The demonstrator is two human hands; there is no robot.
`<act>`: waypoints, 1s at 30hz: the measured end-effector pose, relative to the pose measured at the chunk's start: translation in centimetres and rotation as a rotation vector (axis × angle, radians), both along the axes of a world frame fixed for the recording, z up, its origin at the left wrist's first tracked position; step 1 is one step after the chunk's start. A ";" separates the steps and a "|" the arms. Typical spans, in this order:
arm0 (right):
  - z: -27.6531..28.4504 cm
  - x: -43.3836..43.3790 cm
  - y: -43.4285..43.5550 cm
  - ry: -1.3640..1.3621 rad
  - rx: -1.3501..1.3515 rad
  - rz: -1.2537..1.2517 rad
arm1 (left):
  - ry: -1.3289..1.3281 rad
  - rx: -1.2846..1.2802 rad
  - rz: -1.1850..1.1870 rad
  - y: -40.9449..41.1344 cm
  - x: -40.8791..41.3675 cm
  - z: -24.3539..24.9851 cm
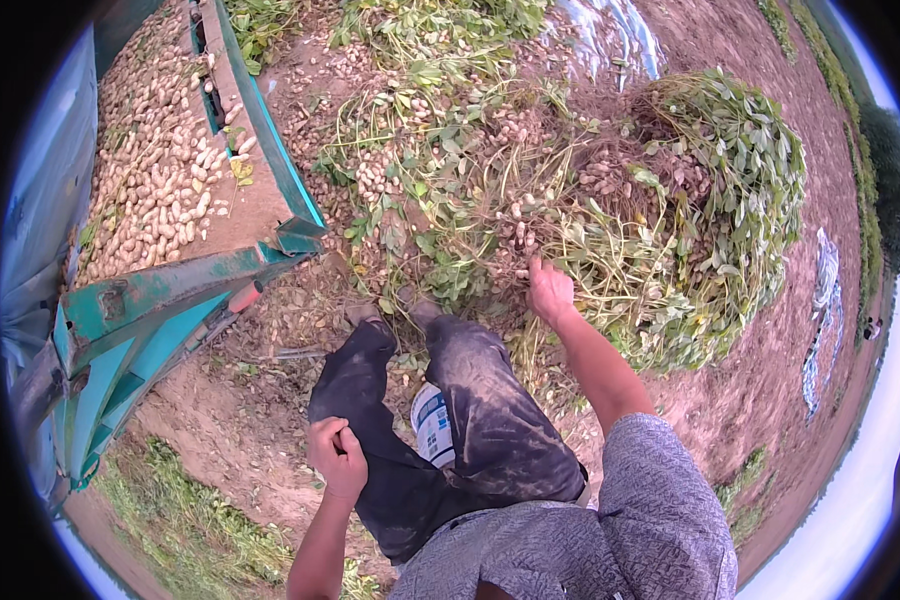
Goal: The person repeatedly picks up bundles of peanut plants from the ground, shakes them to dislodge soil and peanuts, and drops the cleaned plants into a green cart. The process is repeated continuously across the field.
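Note:
My right hand (550,291) reaches forward to a cluster of peanut pods on roots (521,244), fingertips among the pods; whether it grips them is hidden. A large heap of uprooted peanut plants (750,172) lies just ahead and to the right, leaves outward, pods and roots inward. My left hand (338,455) rests curled near my left thigh, fingers closed, with nothing visible in it. Loose peanut pods (157,172) cover the bed of a green metal machine (172,296) at the left. More plants and pods lie on the soil before my feet.
A white bucket with printed writing (433,426) stands beneath me, between my legs. The machine's rusty frame edge juts toward my left knee. Plastic film (823,322) lies on the soil at the right, with more film (607,37) at the top. Blue sheeting (45,195) hangs beyond the machine bed.

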State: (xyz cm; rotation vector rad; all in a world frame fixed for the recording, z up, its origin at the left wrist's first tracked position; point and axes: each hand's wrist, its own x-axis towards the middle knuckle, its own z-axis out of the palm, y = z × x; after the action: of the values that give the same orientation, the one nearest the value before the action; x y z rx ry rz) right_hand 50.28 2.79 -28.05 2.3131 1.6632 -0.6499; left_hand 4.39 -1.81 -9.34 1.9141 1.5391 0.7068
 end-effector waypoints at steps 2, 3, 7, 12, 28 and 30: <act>2.9 0.2 2.3 -0.099 0.016 0.160 | 0.005 -0.009 0.026 0.0 0.2 0.3; 4.6 0.5 3.4 -0.135 0.097 0.251 | -0.016 0.001 0.052 0.0 0.2 0.3; 8.4 4.0 9.5 -0.256 0.066 0.251 | -0.042 0.055 0.065 0.5 0.2 0.2; 5.0 5.1 10.8 -0.128 -0.271 -0.073 | -0.048 0.060 0.060 0.6 0.6 0.8; 33.2 10.0 -8.2 0.344 0.312 -0.267 | -0.382 0.057 -0.094 5.1 14.0 6.6; 40.3 9.6 -10.0 0.451 0.316 -0.291 | -0.431 0.177 -0.241 7.0 19.0 9.7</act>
State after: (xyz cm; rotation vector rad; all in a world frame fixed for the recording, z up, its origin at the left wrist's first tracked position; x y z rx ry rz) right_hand 59.86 -7.21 12.29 2.8317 1.7204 -1.1095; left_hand 23.39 5.17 0.34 1.8734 0.9918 1.0889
